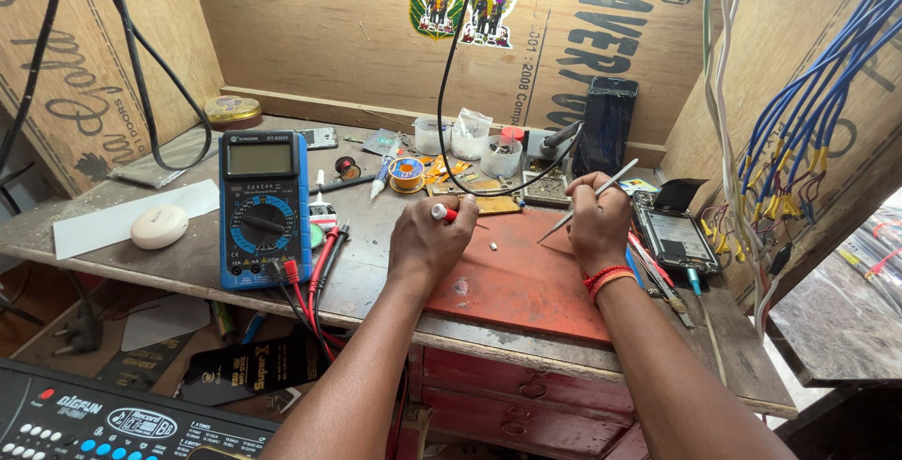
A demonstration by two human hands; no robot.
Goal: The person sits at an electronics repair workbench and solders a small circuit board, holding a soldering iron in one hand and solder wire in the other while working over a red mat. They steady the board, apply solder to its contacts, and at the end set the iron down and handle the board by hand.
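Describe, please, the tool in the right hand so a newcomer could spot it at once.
On the wooden bench lies a red mat, with both fists resting at its far edge. The right hand holds slim metal tweezers, tips pointing down at the mat, unlike the red-tipped tool in the left hand.

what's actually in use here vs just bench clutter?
In use:
left hand gripping red-tipped tool
right hand holding tweezers
small part on red mat

Lying about:
multimeter
solder spool
opened phone
white case
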